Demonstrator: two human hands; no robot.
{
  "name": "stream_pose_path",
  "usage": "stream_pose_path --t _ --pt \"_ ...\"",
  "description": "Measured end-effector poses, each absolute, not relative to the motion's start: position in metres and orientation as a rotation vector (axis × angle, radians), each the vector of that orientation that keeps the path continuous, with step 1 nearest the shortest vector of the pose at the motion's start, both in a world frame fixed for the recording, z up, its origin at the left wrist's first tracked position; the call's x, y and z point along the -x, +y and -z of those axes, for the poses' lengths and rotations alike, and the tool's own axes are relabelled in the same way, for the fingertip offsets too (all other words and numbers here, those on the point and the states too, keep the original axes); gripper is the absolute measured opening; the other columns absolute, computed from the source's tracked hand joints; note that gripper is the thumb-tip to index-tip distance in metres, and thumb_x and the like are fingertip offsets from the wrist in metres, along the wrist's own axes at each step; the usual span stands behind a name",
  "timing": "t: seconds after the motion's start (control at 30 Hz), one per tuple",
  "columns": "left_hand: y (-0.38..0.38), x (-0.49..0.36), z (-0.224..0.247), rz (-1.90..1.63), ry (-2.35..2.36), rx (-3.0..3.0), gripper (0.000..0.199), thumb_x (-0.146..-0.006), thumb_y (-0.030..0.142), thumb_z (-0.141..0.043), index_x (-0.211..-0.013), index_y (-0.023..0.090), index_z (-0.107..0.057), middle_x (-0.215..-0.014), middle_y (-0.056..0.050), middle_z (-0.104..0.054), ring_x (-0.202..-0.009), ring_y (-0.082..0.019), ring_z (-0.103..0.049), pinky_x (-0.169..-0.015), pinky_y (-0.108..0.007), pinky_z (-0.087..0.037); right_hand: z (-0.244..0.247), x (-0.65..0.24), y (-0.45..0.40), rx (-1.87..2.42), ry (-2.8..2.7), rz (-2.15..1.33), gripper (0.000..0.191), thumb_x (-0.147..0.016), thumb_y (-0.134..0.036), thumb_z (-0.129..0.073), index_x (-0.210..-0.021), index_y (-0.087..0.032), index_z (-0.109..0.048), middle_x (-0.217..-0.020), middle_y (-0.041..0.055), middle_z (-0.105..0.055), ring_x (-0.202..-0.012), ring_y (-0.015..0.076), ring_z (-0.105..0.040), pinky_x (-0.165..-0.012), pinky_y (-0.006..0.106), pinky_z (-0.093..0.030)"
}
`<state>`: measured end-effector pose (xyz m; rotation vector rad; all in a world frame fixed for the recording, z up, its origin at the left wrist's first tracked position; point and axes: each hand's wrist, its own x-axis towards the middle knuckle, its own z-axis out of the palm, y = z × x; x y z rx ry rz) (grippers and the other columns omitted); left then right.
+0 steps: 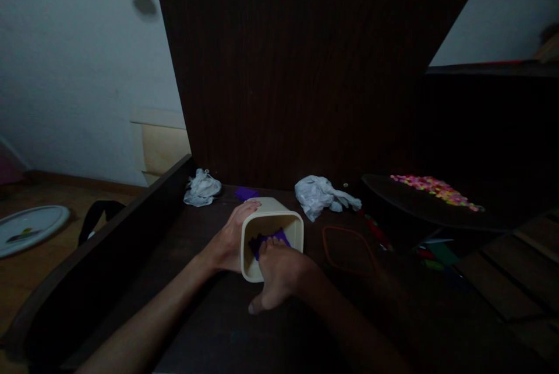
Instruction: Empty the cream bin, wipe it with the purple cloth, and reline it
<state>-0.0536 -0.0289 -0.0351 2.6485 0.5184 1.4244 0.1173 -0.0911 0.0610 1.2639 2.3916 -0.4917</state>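
A cream plastic container [298, 228] is tipped on its side, with its rounded square mouth facing me. My left hand [231, 234] is closed around its left side and holds it. Inside the mouth lies a crumpled purple piece [282, 237], cloth or paper, beside a darker patch. My right hand [277, 263] reaches in with its fingers stretched flat over the purple piece, the thumb held apart outside the rim. The fingertips are partly hidden. Behind the container, another purple piece [247, 193] rests on the dark wooden surface [205, 321].
A white plastic bag [202, 187] lies at the back left, and a larger one [321, 194] at the back centre. An orange-brown rim, perhaps a lid [348, 228], is on the right. Small colourful pieces [437, 189] cover part of a dark shelf. A raised board [109, 246] edges the left.
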Motion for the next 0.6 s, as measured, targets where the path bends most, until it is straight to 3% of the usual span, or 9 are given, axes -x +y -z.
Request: stream_pose_path --t 0.1,0.27,0.47,0.6 --pt "-0.029 0.053 0.036 -1.444 0.507 -2.64 0.126 -0.061 0.055 -0.093 -0.16 0.023 -0.022 -0.148 -0.022 -0.049 -0.14 -0.046 -0.049 -0.116 -0.07 -0.042 -0.054 -0.11 -0.074 -1.24 2.339 0.485 0.108 -0.066 -0.048 -0.088 -0.149 0.007 -0.047 -0.154 0.0342 -0.046 -0.145 0.0437 -0.044 -0.122 0.046 -0.034" --pt "-0.028 0.054 0.039 -1.456 0.495 -2.645 0.127 -0.061 0.057 -0.092 -0.16 0.021 -0.022 -0.149 -0.023 -0.049 -0.14 -0.047 -0.049 -0.116 -0.069 -0.043 -0.046 -0.104 -0.061 -1.175 2.336 0.5 0.114 -0.063 -0.055 -0.085 -0.15 0.008 -0.045 -0.157 0.0348 -0.041 -0.146 0.0454 -0.042 -0.122 0.047 -0.035" --pt "-0.031 0.053 0.038 -1.421 0.547 -2.64 0.122 -0.063 0.053 -0.092 -0.159 0.028 -0.02 -0.15 -0.02 -0.051 -0.14 -0.047 -0.05 -0.114 -0.072 -0.042 -0.042 -0.104 -0.061 -1.101 2.447 0.488 0.07 -0.068 -0.048 -0.082 -0.12 -0.002 -0.075 -0.124 0.0262 -0.073 -0.118 0.0414 -0.068 -0.101 0.045 -0.055" --pt "-0.03 0.053 0.039 -1.409 0.562 -2.645 0.124 -0.06 0.054 -0.092 -0.158 0.029 -0.02 -0.15 -0.02 -0.051 -0.139 -0.048 -0.051 -0.114 -0.071 -0.042 -0.04 -0.106 -0.062 -1.087 2.484 0.53 0.06 -0.069 -0.047 -0.081 -0.113 -0.005 -0.079 -0.115 0.0217 -0.077 -0.109 0.0379 -0.073 -0.092 0.04 -0.059"
